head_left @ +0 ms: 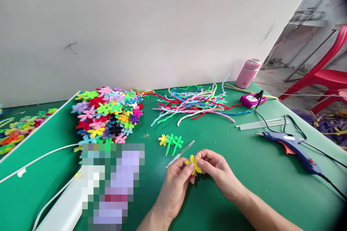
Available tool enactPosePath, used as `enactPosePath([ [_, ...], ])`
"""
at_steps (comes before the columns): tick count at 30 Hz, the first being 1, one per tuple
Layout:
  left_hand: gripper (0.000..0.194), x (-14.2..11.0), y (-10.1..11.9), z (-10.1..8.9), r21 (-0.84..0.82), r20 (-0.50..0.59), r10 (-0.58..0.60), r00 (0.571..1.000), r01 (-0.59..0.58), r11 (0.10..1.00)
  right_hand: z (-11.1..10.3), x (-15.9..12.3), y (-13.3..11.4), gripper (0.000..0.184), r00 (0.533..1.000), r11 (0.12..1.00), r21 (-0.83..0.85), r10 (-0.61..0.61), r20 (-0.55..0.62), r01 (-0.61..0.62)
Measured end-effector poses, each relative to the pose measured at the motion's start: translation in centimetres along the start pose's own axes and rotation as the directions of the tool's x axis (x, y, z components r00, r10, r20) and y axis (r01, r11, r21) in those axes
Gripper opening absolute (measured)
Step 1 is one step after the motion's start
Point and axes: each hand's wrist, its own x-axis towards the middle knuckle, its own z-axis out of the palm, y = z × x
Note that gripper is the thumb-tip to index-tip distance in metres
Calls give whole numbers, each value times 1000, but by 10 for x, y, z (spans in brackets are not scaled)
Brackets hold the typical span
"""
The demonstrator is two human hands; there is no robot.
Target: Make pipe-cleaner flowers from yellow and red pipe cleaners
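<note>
Both my hands pinch a small yellow pipe-cleaner flower [194,164] just above the green table [244,173]. My left hand [176,180] grips its left side with thumb and fingers closed. My right hand [217,169] holds the right side, fingers curled. Just beyond them lie a clear pen-like stick [181,152], a yellow flower [162,139] and two green flowers [174,142].
A heap of finished colourful flowers [108,113] sits at the left, loose pipe cleaners [192,103] at the back centre. A blue glue gun [292,148] with black cord lies right, near glue sticks [260,123], a pink bottle [248,73] and a pink power strip [251,100]. A white board [151,36] stands behind.
</note>
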Motion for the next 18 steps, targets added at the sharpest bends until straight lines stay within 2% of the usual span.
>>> enactPosePath([
  [4, 17, -1, 3, 0, -175, 57, -97, 994, 106, 979, -2, 0, -1, 15, 994, 998, 50, -38, 104, 33],
  [7, 19, -1, 3, -1, -244, 109, -147, 983, 170, 955, -3, -1, 0, 10, 987, 994, 73, -88, 136, 79],
  [12, 20, 0, -1, -4, -269, 149, -161, 976, 197, 943, -3, -4, 1, 7, 980, 994, 76, -86, 182, 74],
  [18, 19, 0, -1, -4, -270, 178, -161, 971, 205, 941, -6, -3, 6, 8, 983, 991, 128, -53, 178, 30],
])
